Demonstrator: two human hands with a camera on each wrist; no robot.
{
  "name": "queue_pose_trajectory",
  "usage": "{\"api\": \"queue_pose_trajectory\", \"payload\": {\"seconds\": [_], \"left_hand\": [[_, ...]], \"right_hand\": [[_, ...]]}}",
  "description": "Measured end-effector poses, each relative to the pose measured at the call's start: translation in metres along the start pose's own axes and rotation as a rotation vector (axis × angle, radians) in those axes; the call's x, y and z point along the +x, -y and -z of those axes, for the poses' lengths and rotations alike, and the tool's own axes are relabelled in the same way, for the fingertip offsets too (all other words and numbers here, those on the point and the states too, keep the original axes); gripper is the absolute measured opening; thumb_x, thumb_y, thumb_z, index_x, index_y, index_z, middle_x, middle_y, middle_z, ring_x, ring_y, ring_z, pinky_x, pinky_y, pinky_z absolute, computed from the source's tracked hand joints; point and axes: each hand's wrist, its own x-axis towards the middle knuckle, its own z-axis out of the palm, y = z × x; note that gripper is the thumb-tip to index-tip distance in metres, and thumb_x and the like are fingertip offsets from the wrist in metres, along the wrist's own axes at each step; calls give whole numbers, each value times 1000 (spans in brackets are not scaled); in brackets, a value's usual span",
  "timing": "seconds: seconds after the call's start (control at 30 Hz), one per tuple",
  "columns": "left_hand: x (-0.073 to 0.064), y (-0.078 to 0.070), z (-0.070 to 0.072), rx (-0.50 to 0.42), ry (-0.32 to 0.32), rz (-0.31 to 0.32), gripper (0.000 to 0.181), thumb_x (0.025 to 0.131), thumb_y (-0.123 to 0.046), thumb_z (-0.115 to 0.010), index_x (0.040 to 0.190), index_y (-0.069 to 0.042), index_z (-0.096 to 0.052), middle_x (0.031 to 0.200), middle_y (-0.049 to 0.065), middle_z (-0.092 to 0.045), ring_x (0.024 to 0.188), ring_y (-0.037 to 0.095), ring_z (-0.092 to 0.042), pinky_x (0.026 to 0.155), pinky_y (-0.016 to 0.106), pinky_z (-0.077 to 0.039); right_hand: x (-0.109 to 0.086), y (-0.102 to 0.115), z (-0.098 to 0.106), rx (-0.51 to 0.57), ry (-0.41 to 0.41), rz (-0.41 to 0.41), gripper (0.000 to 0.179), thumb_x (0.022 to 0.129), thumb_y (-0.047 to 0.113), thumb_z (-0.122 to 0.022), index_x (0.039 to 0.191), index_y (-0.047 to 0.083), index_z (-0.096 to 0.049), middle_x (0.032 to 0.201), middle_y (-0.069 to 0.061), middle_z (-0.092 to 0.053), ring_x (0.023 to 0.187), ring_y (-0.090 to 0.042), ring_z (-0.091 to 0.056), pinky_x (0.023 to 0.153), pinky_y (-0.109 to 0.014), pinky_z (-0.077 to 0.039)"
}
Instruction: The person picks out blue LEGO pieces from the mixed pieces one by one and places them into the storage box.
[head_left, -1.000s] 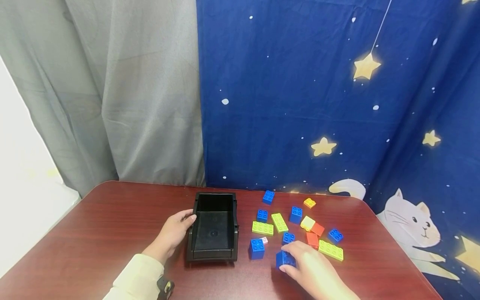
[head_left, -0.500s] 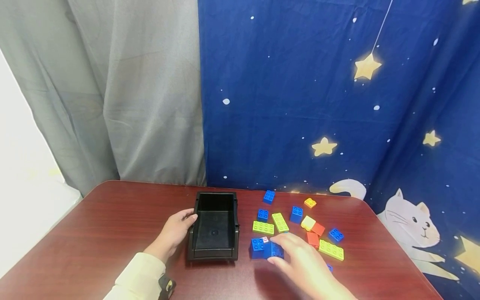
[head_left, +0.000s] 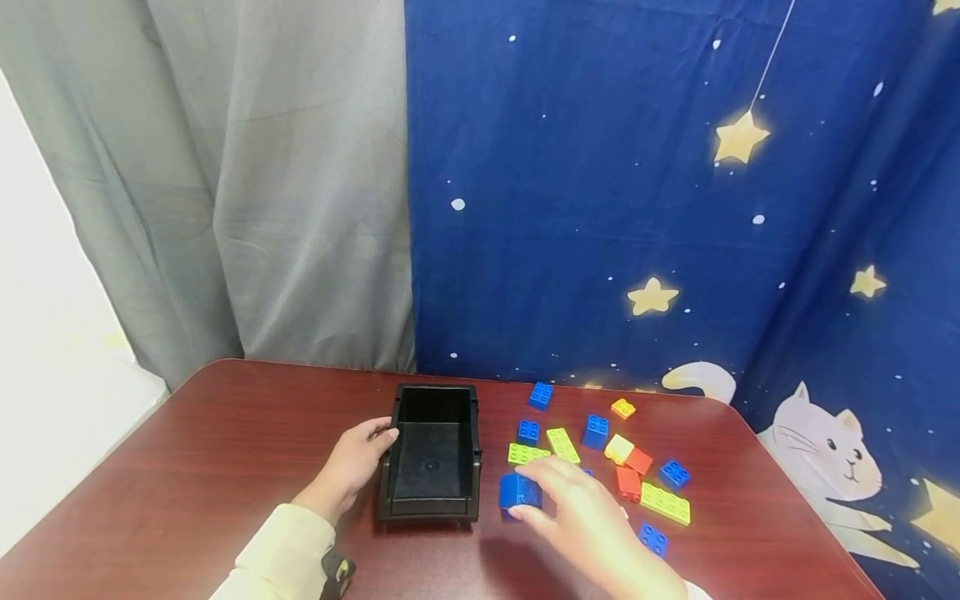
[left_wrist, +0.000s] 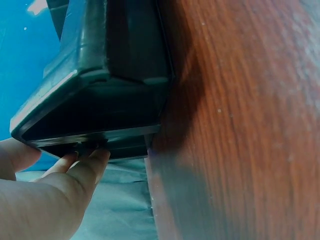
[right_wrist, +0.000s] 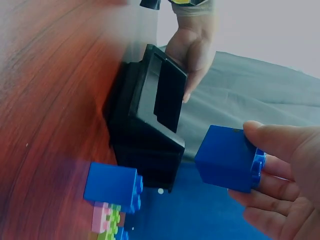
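Observation:
My left hand (head_left: 352, 462) grips the left wall of a black plastic storage bin (head_left: 429, 508), thumb over the rim and fingers outside. The left wrist view shows the fingertips (left_wrist: 97, 157) under the bin's rim lip. My right hand (head_left: 585, 521) pinches a large blue toy brick (right_wrist: 227, 157) between thumb and fingers, its studs toward the palm in the right wrist view. That brick is held above the table, right of the bin. Another large blue brick (right_wrist: 111, 185) stands on the table, mostly hidden beneath the held one in the head view.
A small pink brick (right_wrist: 101, 217) sits beside the standing blue brick. To the right lie several loose bricks: lime ones (head_left: 666, 503), red ones (head_left: 628, 483), a yellow one (head_left: 618, 449), an orange one (head_left: 623, 408) and blue ones (head_left: 652, 539). Curtains (head_left: 315, 208) hang behind the table (head_left: 285, 417).
My right hand has carried the blue brick leftward, toward the bin, until it overlaps the standing blue brick. A blue brick at the right came out from behind the hand. My left hand stays put.

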Motion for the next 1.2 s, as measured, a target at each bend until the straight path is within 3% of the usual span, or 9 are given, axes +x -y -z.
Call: {"api": "queue_pose_trajectory", "payload": {"seconds": [0.33, 0.63, 1.2], "left_hand": [[-1, -2, 0, -11, -13, -2, 46, 101, -14, -46, 141, 9, -39, 144, 31, -39, 135, 45, -34, 108, 55, -34], [0, -2, -3, -19, -33, -13, 45, 101, -13, -46, 139, 9, -41, 143, 31, -40, 135, 44, -35, 109, 55, -33], [-1, 0, -5, -13, -74, -13, 44, 100, -15, -48, 137, 8, -44, 140, 31, -44, 130, 45, -42, 106, 57, -36]], "right_hand": [[14, 12, -9, 29, -6, 35, 44, 81, 37, -76, 118, 15, -67, 117, -3, -67, 112, -23, -60, 87, -44, -54], [27, 20, -28, 45, -69, 194, 38, 81, 29, -78, 114, 11, -69, 108, 0, -68, 97, -15, -63, 82, -31, -56], [54, 42, -46, 30, -4, 260, 39, 84, 31, -75, 116, 10, -67, 110, -1, -67, 102, -15, -62, 87, -30, -55]]}}
